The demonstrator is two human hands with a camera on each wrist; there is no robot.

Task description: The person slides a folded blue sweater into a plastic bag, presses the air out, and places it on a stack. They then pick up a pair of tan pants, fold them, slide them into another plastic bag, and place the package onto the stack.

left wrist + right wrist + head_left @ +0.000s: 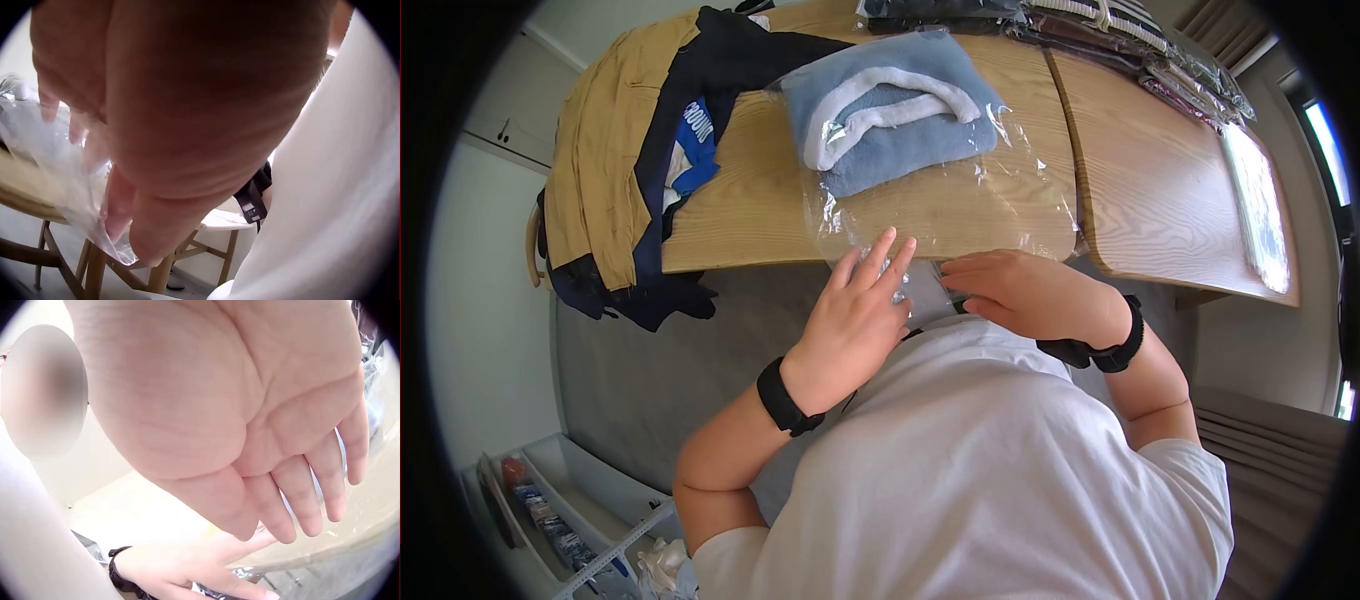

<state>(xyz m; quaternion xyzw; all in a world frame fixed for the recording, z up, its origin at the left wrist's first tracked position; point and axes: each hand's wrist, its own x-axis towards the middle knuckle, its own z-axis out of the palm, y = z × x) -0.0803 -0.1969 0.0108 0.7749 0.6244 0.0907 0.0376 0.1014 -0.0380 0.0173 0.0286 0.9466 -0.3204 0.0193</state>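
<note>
A folded light-blue fleece blanket (900,155) with white fluffy trim lies in a clear plastic bag (1030,205) on the wooden table. The bag's loose end reaches past the table's front edge toward the person's body. My left hand (855,320) is at that end, fingers spread over the film. In the left wrist view, the thumb and a finger of the left hand (187,119) pinch the bag's edge. Close beside it, the right hand (1030,290) is held flat over the bag's end. Straight fingers and an exposed palm show on the right hand (237,406) in its wrist view.
Tan and dark garments (615,150) hang over the table's left end. Packed textiles (1100,45) are stacked at the back right, and clear plastic sleeves (1258,215) lie at the right edge. A divided bin (565,500) stands on the floor at lower left.
</note>
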